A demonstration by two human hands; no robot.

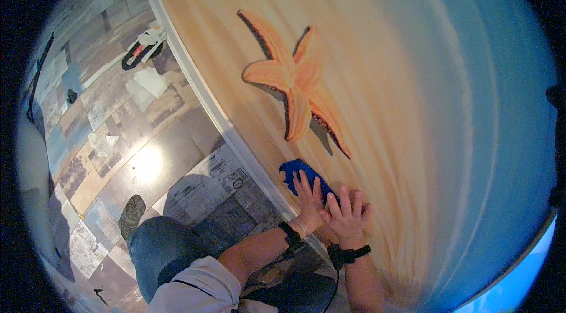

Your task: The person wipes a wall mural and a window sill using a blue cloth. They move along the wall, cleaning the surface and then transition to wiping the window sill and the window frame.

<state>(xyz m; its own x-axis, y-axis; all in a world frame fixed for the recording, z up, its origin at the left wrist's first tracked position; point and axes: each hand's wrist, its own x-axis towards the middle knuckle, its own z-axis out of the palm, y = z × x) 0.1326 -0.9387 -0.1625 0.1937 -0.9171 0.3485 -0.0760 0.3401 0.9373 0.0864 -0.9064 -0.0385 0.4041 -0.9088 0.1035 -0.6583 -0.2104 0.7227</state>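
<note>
Both of my hands lie against a wall mural of a beach, just beyond the tip of a large orange starfish (296, 78) pictured on it. A flat dark-blue piece (305, 173) with a notched edge rests on the mural. My left hand (309, 202) presses on this piece with its fingers spread. Close beside it, my right hand (347, 215) touches the lower right end of the piece, fingers also spread. Each wrist wears a black strap. Whether the blue piece is a sticker or a thicker board, I cannot tell.
A pale baseboard (194, 78) runs along the mural's edge. On the patchwork-patterned floor (177, 136) lie crumpled pale paper (104, 142), a pale sheet (146, 87), a black item with a red part (135, 54) and a small black object (71, 96). My bent knee is beside the wall.
</note>
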